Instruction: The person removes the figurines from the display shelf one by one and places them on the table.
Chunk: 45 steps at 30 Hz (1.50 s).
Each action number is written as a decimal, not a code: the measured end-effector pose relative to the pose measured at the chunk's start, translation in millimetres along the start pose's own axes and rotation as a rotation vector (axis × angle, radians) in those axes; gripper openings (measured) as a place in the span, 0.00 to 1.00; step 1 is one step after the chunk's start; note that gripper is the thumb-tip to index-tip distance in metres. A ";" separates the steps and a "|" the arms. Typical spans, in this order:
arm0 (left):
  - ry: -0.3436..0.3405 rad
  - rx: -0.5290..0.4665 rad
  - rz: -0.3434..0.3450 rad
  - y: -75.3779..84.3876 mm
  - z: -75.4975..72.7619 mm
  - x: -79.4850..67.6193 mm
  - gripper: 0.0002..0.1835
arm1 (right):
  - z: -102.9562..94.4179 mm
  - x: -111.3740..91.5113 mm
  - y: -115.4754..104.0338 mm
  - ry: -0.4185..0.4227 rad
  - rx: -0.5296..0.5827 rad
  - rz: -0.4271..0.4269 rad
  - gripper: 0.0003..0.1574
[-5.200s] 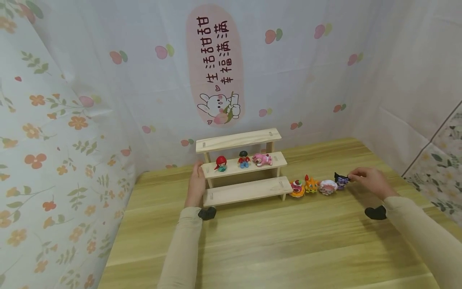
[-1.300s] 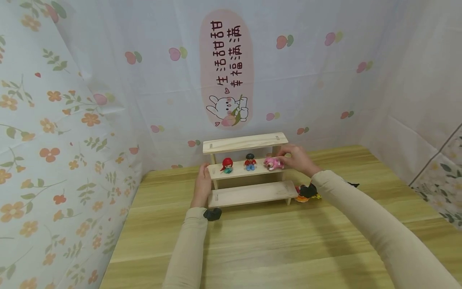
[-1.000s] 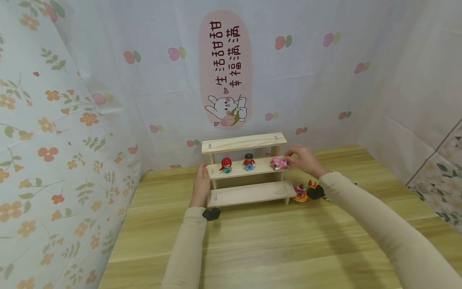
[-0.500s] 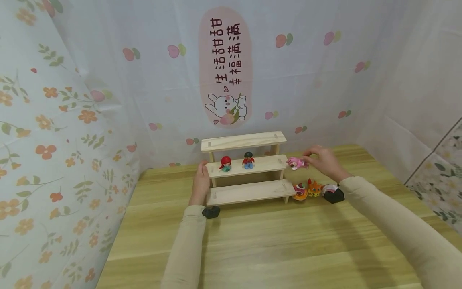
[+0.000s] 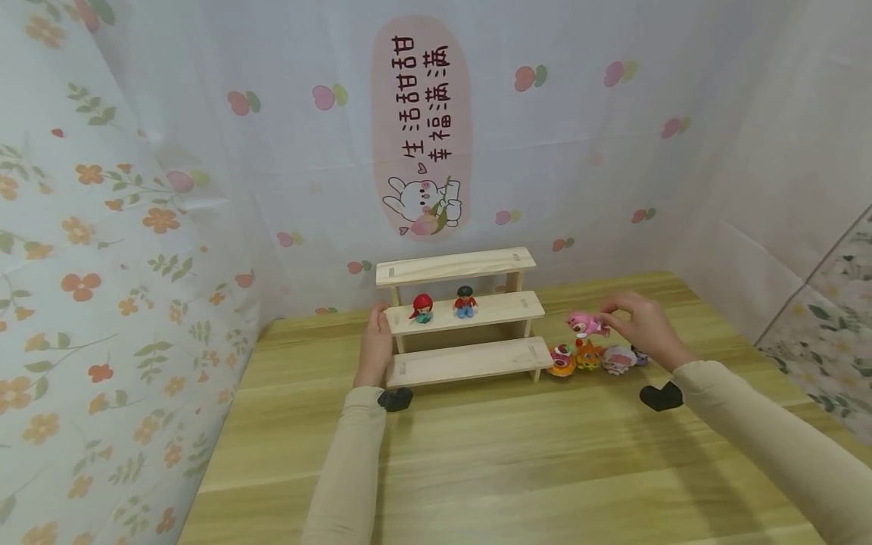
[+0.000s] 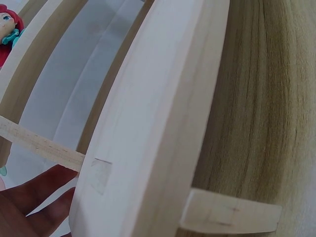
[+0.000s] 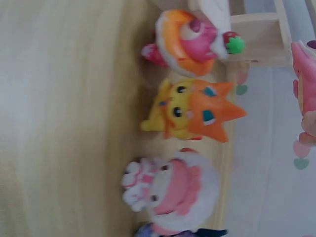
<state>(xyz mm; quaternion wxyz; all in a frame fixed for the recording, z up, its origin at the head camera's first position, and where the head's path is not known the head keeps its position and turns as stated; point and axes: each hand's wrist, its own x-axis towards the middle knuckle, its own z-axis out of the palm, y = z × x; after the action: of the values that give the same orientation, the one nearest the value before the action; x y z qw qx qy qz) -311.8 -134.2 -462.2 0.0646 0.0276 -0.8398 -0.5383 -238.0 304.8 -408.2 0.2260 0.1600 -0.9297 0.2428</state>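
My right hand [image 5: 640, 325] pinches a pink bear figurine [image 5: 586, 325] in the air behind a row of toys right of a three-step wooden display stand [image 5: 470, 363]. In the right wrist view the bear figurine [image 7: 307, 79] shows at the right edge, with fingertips [image 7: 309, 123] on its lower end. My left hand [image 5: 375, 344] holds the stand's left end, near the middle step; in the left wrist view its fingers [image 6: 42, 185] reach behind a side strut. A red-haired mermaid figurine [image 5: 422, 308] and a boy figurine in a dark cap [image 5: 465, 302] stay on the middle step.
Beside the lowest step stand a pink-and-orange figurine [image 5: 562, 362], an orange-yellow one [image 5: 589, 354], a white-hooded one [image 5: 618, 360] and a partly hidden purple one [image 5: 639, 355]. Printed cloth hangs behind the table [image 5: 477, 469] and along its left side.
My right hand has gone from the row's far end to the stand, lifted the pink bear figurine off the middle step and carried it rightward. My left hand has stayed at the stand's end.
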 end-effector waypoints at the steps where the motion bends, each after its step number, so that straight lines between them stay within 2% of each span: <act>1: 0.002 0.000 -0.003 -0.5 -1.1 0.0 0.22 | 0.9 -2.9 0.3 0.008 -0.006 -0.006 0.02; 8: 0.010 0.004 -0.012 -3.9 -5.9 -0.1 0.22 | 14.3 -26.8 4.7 0.051 -0.046 -0.064 0.07; 21: 0.009 0.008 -0.003 -5.5 -11.1 -0.8 0.22 | 50.0 -63.2 -7.0 0.047 -0.024 -0.052 0.09; 26: 0.012 -0.001 0.003 -7.6 -9.0 0.0 0.22 | 64.4 -70.4 -11.9 0.058 -0.030 -0.051 0.11; 36: 0.014 -0.015 0.020 -5.0 -3.5 3.4 0.22 | 84.7 -74.7 -12.8 0.128 0.002 -0.114 0.12; 45: 0.017 -0.022 0.026 -0.7 -1.0 2.0 0.21 | 90.7 -78.1 -21.8 0.118 -0.035 -0.085 0.10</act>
<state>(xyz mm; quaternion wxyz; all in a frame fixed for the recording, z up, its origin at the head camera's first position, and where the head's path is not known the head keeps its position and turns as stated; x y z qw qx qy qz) -313.6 -135.6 -462.2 0.0791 0.0205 -0.8334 -0.5465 -194.1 253.9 -509.6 0.2933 0.1806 -0.9113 0.2256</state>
